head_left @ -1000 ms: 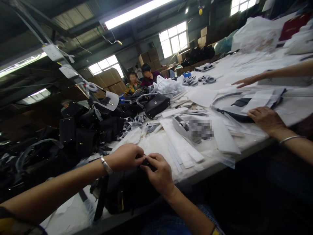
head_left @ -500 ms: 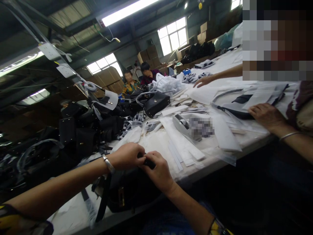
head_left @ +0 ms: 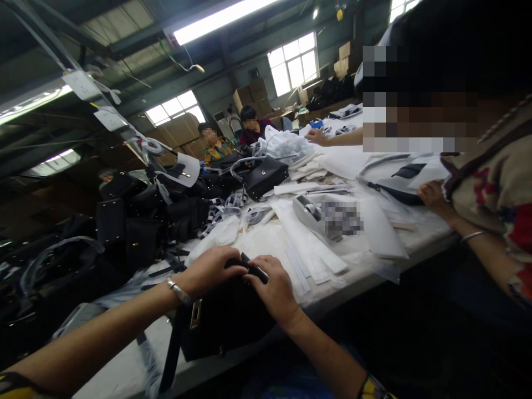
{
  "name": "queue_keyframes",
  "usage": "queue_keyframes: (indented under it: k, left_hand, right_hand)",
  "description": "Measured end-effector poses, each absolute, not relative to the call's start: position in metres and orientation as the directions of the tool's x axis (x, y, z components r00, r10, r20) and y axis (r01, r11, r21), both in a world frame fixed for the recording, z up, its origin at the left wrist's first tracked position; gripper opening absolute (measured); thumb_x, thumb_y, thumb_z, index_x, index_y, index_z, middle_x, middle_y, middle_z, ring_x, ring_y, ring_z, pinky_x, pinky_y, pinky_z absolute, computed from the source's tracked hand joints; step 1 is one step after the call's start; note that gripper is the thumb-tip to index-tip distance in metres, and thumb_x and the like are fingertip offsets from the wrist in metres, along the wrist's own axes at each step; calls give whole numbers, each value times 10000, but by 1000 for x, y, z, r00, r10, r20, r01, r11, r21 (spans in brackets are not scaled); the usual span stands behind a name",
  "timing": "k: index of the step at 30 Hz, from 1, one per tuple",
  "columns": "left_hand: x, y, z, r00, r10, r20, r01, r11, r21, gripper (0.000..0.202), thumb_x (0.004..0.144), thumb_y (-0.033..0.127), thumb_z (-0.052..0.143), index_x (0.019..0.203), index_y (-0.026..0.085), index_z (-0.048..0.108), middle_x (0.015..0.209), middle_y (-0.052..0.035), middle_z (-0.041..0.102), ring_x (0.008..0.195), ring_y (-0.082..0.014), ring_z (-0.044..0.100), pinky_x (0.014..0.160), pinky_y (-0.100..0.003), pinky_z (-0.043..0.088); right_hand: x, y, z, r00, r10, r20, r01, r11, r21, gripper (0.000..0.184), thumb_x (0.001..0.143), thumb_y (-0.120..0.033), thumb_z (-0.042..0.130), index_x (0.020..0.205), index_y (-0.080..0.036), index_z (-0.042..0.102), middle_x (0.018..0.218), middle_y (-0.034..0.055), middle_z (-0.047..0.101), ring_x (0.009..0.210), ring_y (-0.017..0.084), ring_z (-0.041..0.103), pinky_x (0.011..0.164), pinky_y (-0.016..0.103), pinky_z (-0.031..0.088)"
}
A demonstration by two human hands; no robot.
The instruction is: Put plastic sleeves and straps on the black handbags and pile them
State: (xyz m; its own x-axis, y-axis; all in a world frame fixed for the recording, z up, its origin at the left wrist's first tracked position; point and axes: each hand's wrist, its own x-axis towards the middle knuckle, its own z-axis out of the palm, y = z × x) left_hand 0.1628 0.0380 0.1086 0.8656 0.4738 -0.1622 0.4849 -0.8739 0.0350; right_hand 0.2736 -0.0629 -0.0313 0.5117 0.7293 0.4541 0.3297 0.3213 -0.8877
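A black handbag (head_left: 220,321) with a gold clasp stands at the near edge of the white table (head_left: 266,244). My left hand (head_left: 211,270), with a silver bracelet on the wrist, is curled over the bag's top. My right hand (head_left: 274,288) pinches a narrow black strap piece (head_left: 254,269) that sticks up between both hands. The bag's black strap hangs down over the table edge.
A pile of black handbags (head_left: 137,221) fills the left. White paper sheets, a tape dispenser (head_left: 311,213) and another black bag (head_left: 266,176) lie ahead. A co-worker leans in at the right, one hand (head_left: 432,195) on a bag. Two more people sit far back.
The co-worker at the right has leaned further in and stretched an arm across the table. My hands have shifted slightly on the bag, and its gold clasp now shows.
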Motion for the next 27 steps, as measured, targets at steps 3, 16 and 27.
queue_keyframes:
  k: [3,16,27]
  left_hand:
    - [152,37,102,885,449,-120,461,-883,94,273,883,450,607,852,185,662,799,-24,671,740,-175,606,665,-242,413]
    - [142,22,117,837,489,-247,545,-704,456,245,924,376,500,1077,207,589,844,0,648,767,-175,598,695,-263,437]
    - [144,24,101,879,446,-167,475,-799,369,254,870,204,519,1107,220,609,960,-28,691,871,-196,631,800,-297,463]
  right_hand:
    - [273,-64,-31,514,735,441,289,336,-896,225,765,-150,753,966,-251,742,979,40,684,974,217,613,916,358,493]
    - [284,-70,-24,376,867,328,61,330,-942,173,763,-202,753,934,-223,747,960,29,717,962,194,662,932,331,491]
    - [263,-74,-23,520,757,396,220,329,-918,218,703,-111,779,875,-224,705,908,19,659,900,191,632,851,317,502]
